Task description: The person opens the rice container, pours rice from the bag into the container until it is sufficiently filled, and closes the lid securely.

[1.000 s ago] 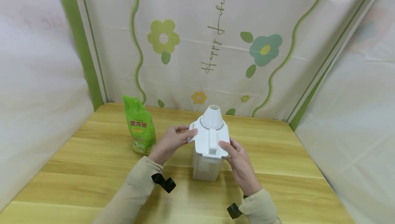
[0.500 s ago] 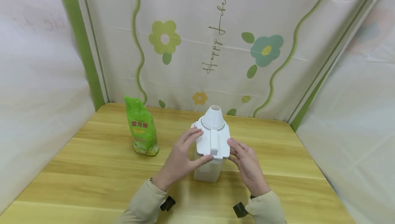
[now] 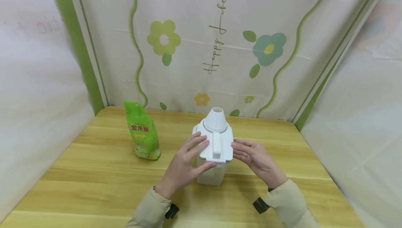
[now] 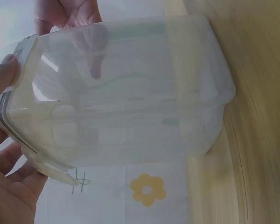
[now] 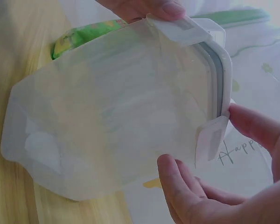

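A tall translucent storage container (image 3: 209, 176) stands upright on the wooden table. Its white lid (image 3: 205, 147) has a cone-shaped spout (image 3: 216, 120), a raised handle (image 3: 216, 145) and clip flaps at the edges. My left hand (image 3: 185, 163) holds the lid's near left corner, thumb on the front clip (image 5: 184, 31) and fingers spread over the left edge. At the right edge my right hand (image 3: 255, 158) touches the lid with its thumb; its relaxed fingers lie beside the right-hand clip (image 5: 212, 139).
Left of the container a green printed bag (image 3: 142, 132) stands upright on the table (image 3: 94, 175). A flowered fabric curtain (image 3: 188, 67) closes off the back, with pale fabric at both sides.
My left hand has come round from the lid's left side, bringing its thumb to the front clip. The right hand's thumb has slid off the lid top to its right edge. The container stays put.
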### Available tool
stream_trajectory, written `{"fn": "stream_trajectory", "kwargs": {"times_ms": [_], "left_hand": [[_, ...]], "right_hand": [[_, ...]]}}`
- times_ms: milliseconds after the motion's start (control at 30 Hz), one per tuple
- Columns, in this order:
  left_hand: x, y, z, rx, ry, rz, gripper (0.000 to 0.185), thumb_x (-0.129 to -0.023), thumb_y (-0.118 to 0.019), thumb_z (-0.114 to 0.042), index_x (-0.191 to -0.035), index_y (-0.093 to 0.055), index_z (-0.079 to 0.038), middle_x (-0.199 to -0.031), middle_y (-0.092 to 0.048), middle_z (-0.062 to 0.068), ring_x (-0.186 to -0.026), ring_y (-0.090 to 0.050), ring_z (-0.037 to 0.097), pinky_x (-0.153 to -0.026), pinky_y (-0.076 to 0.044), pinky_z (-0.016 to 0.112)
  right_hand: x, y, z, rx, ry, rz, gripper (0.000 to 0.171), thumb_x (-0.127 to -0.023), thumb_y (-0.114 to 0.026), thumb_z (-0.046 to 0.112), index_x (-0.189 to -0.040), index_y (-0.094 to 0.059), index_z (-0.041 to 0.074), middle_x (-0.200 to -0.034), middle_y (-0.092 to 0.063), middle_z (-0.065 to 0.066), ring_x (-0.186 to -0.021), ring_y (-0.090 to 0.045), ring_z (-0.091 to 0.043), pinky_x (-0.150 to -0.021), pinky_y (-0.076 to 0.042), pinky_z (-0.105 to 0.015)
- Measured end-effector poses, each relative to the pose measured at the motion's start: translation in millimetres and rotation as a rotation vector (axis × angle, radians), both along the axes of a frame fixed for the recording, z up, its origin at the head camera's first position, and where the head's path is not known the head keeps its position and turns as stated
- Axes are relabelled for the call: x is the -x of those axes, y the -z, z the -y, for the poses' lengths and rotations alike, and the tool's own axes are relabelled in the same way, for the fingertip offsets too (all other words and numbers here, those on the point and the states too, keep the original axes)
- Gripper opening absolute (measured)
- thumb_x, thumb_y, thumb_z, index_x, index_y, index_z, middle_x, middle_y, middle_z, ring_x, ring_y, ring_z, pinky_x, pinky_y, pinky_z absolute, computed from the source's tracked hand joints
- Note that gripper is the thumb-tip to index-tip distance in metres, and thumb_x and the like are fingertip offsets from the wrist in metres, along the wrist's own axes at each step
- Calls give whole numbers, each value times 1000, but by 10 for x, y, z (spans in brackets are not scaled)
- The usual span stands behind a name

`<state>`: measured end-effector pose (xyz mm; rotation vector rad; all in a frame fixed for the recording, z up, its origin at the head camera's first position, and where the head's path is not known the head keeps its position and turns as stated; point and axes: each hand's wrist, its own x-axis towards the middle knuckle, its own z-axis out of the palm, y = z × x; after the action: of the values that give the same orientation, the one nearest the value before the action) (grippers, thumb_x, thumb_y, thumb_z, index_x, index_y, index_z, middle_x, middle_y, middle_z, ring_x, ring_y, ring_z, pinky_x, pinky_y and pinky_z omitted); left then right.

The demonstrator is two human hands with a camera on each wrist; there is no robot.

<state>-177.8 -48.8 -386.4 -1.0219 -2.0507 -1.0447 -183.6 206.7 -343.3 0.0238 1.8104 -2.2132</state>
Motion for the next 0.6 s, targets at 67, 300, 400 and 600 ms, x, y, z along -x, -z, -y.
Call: {"fn": "stream_trajectory", "kwargs": {"times_ms": [67, 300, 400, 600], "left_hand": [[2, -8, 3, 0, -2, -6, 62, -82, -82, -32, -130, -62, 0, -137, -53, 13, -134, -40, 35, -108, -36, 43], [-7, -2, -3, -21, 7, 0, 60, -82, -82, -32, -129, -63, 1, -136, -54, 13, -134, -40, 35, -109, -36, 43], [-5, 5, -14, -27, 12, 1, 60, -82, -82, -32, -128, -63, 1, -136, -54, 13, -134, -40, 35, -109, -36, 44], [-6, 16, -11, -11, 1, -5, 60, -83, -81, -34, -129, -63, 1, -136, -54, 12, -134, -40, 34, -108, -37, 44]], "right_hand": [[23, -34, -12, -23, -18, -5, 59, -93, -69, 12, -135, -41, -18, -118, -63, -18, -105, -65, -26, -95, -50, -38], [53, -125, -58, -87, -61, 10, 54, -91, -72, 8, -130, -46, -20, -110, -67, -20, -98, -68, -30, -91, -52, -42], [86, -143, -84, -79, -78, 44, 52, -89, -73, 4, -128, -49, -20, -111, -67, -21, -99, -67, -32, -91, -52, -43], [139, -148, -106, -80, -143, 87, 56, -90, -71, 5, -132, -44, -21, -113, -66, -23, -101, -66, -34, -93, -51, -44]]}}
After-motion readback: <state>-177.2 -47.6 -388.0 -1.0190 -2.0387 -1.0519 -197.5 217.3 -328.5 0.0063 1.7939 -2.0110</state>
